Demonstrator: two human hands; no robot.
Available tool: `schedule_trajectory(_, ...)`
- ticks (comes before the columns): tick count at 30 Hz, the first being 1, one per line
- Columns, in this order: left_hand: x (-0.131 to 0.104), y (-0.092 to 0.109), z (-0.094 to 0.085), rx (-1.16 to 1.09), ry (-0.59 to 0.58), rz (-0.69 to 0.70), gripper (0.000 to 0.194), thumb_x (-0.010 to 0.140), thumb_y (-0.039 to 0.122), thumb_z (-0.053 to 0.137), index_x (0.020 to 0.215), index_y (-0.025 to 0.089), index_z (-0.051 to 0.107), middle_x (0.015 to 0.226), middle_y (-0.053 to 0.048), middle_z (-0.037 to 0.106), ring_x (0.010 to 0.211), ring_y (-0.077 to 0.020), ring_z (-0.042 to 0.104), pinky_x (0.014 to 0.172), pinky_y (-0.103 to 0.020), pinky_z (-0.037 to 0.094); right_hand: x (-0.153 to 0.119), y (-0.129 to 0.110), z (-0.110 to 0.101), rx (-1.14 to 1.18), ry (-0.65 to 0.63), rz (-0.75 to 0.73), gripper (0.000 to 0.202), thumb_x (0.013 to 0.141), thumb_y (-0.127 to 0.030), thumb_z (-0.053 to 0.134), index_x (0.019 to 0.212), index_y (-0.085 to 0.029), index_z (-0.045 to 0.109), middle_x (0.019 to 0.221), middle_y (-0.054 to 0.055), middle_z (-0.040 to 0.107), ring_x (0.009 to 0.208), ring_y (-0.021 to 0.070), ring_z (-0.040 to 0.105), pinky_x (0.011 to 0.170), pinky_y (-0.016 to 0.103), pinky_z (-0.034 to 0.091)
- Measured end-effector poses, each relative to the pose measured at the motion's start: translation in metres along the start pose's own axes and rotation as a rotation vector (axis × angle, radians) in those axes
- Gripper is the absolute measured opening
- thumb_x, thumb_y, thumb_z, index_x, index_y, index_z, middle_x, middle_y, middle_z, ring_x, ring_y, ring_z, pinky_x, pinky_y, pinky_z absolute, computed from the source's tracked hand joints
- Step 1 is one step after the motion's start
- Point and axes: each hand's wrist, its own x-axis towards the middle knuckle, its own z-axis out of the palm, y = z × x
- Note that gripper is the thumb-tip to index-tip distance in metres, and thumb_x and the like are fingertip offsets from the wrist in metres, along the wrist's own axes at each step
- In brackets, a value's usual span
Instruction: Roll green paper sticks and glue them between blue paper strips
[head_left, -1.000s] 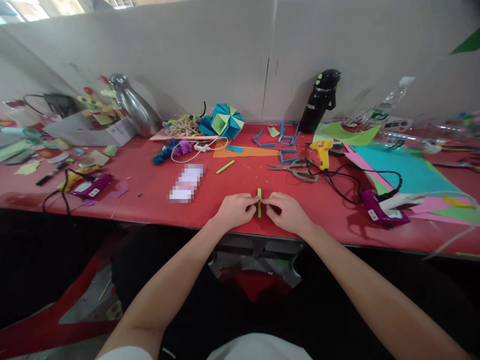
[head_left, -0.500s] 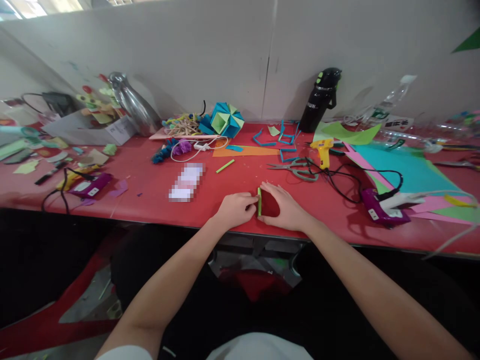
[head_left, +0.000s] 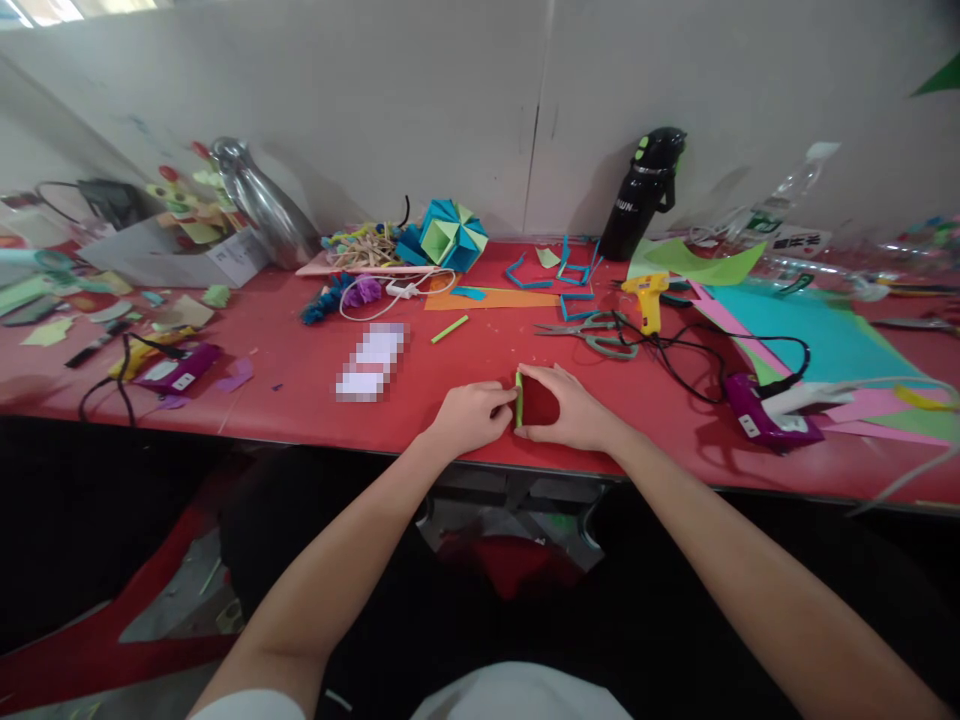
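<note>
On the table point(head_left: 307, 350) — curled hands point(head_left: 472, 417) point(head_left: 579, 412) touch a green strip point(head_left: 519, 402)

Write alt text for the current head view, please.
A person's left hand and right hand touch a slim green strip near the front edge of a red table, the right thumb and forefinger spread toward its ends. Scissors, a yellow glue gun and a blue-and-green paper ball lie farther back.
</note>
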Motion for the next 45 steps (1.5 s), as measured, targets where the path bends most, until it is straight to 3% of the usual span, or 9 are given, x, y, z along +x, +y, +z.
schedule_trajectory(18,-0.001,-0.002,0.0,-0.018,-0.008,0.019,0.038,0.085,0.021,0.051,0.118,0.024,0.07,0.091,-0.003,0.073,0.085,-0.0186,0.068,0.067,-0.027,0.049,-0.001,0.0,-0.004,0.056,-0.001,-0.009,0.087,0.072,-0.057,0.075,0.147,-0.027,0.04,0.152,0.01,0.043,0.142,0.0303,0.037,0.119,0.057,0.022)
schedule_trajectory(22,-0.001,-0.002,0.002,-0.025,0.002,0.015,0.036,0.087,0.023,0.051,0.116,0.024,0.071,0.092,-0.003,0.074,0.086,-0.0186,0.068,0.068,-0.027,0.049,-0.001,-0.005,0.001,0.133,0.148,0.062,0.066,0.079,-0.056,0.069,0.135,-0.026,0.052,0.143,0.011,0.052,0.135,0.0292,0.046,0.111,0.05,0.039)
schedule_trajectory(26,0.0,-0.002,0.001,-0.04,0.002,0.001,0.034,0.089,0.024,0.05,0.115,0.026,0.072,0.089,-0.003,0.074,0.084,-0.0177,0.068,0.067,-0.026,0.048,0.002,-0.009,0.012,0.048,0.29,0.11,0.052,0.081,-0.059,0.066,0.119,-0.023,0.06,0.123,0.013,0.061,0.119,0.0315,0.057,0.101,0.052,0.045)
schedule_trajectory(35,-0.001,-0.001,0.0,-0.055,0.008,0.019,0.039,0.088,0.022,0.05,0.121,0.031,0.069,0.091,-0.001,0.073,0.085,-0.0169,0.067,0.068,-0.025,0.047,0.003,-0.004,0.014,0.0,0.243,0.132,0.058,0.08,-0.057,0.067,0.124,-0.021,0.056,0.13,0.016,0.057,0.124,0.0335,0.053,0.103,0.054,0.043)
schedule_trajectory(45,-0.001,-0.001,0.001,-0.047,0.012,0.019,0.036,0.089,0.023,0.05,0.117,0.028,0.071,0.09,-0.002,0.073,0.083,-0.0166,0.067,0.067,-0.025,0.047,0.003,-0.001,0.015,0.019,0.246,0.107,0.05,0.081,-0.049,0.069,0.122,-0.023,0.056,0.128,0.014,0.058,0.124,0.032,0.052,0.105,0.054,0.042)
